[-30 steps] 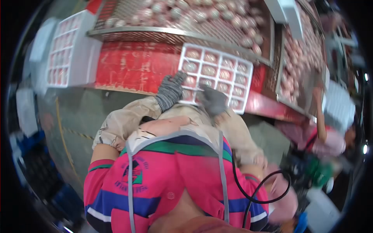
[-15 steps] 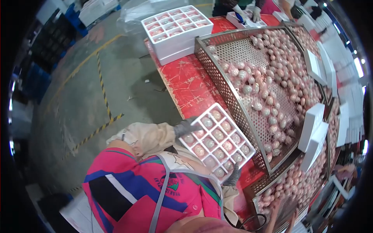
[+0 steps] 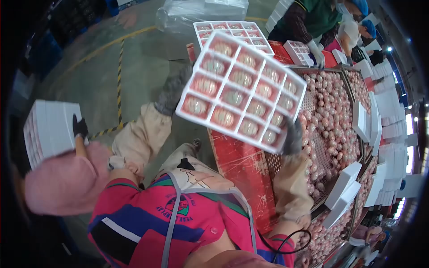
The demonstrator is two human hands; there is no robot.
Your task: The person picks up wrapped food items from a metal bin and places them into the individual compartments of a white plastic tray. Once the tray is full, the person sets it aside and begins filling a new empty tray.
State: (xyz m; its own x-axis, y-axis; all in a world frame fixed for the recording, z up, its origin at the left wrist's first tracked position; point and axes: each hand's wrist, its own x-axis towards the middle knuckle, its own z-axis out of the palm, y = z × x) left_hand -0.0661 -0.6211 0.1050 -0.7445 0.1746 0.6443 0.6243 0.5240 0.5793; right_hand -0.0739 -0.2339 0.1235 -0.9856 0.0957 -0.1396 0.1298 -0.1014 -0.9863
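From my head camera, both my arms are stretched forward and raised. My left arm, in a beige sleeve, reaches up and away from my body. My left hand [image 3: 172, 91], in a gray glove, grips the left edge of the tray [image 3: 241, 87], with its fingers mostly hidden behind that edge. My right arm comes up from the lower right with the elbow bent. My right hand [image 3: 292, 136], also gloved, is clamped on the tray's near right corner. My hands are well apart, one on each side of the tray.

The tray is white, divided into square cells, and each cell holds a round pinkish fruit [image 3: 223, 117]. It is lifted clear of the red table [image 3: 237, 161] and tilted so that its open face is turned toward me. It looks close to square. Its slightly longer edge runs from the upper left down to the right, and the far left corner is highest.

A second filled tray [image 3: 257, 40] lies beyond it on the table. To the right, a perforated metal bin [image 3: 313, 147] is heaped with loose fruit and has white boxes [image 3: 344, 183] resting on it. On my left, another person's black-gloved hand [image 3: 80, 126] holds a white box [image 3: 49, 129].
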